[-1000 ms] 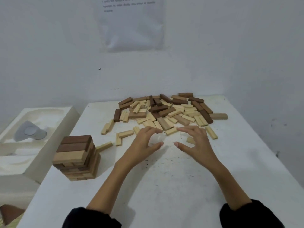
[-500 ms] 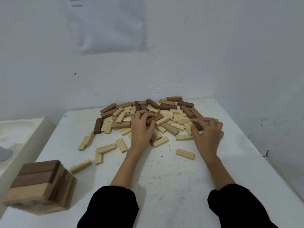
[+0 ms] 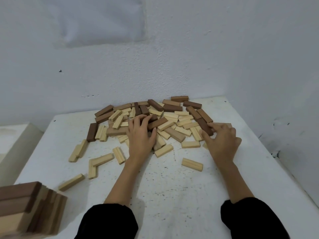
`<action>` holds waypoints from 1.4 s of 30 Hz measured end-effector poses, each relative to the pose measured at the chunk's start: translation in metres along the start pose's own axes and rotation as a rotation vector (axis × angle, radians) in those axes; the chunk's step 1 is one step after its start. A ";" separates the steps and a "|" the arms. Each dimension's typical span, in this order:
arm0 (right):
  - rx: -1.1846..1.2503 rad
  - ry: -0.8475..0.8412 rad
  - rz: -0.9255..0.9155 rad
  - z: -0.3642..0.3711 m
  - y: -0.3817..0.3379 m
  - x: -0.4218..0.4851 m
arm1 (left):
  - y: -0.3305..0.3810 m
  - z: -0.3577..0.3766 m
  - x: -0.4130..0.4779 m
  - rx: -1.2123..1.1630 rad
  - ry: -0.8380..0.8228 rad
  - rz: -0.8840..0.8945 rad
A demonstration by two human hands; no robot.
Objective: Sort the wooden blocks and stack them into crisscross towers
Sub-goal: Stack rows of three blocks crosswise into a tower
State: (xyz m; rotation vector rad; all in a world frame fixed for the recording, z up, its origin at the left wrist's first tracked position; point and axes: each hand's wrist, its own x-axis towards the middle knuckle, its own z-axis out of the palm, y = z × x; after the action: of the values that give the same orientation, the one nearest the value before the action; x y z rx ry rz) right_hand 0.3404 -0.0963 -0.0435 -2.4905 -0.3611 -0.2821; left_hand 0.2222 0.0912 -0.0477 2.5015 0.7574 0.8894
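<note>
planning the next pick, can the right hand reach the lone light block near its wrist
Probably yes. The lone light block lies alone on the table beside the right wrist, nothing on it. The right hand pinches a dark block at the edge of the pile, so it would have to draw back first.

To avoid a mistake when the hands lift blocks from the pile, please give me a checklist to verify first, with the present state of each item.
1. Left hand grips the middle dark block: ok.
2. Right hand pinches the right dark block: ok.
3. Nothing lies on either block: cannot tell, the fingers cover them.
4. Tower fully in view: not ok, cut by the frame edge.
5. Bare table in front of the pile: ok.
</note>
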 end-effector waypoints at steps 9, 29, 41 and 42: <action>0.434 0.144 -0.202 -0.002 0.003 0.002 | -0.001 0.002 -0.001 0.032 -0.020 -0.007; 0.359 -0.151 -0.176 -0.014 0.036 0.022 | -0.002 0.002 -0.001 0.048 -0.021 -0.003; 0.556 0.041 -0.240 -0.019 -0.013 -0.029 | -0.003 0.000 0.001 -0.040 0.019 -0.070; 0.540 0.047 -0.275 -0.017 -0.019 -0.037 | -0.004 0.000 0.001 -0.065 0.024 -0.079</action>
State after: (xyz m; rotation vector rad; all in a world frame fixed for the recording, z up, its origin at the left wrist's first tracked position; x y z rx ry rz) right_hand 0.2972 -0.0988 -0.0305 -1.9015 -0.6655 -0.3056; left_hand 0.2213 0.0952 -0.0494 2.3919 0.8162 0.9026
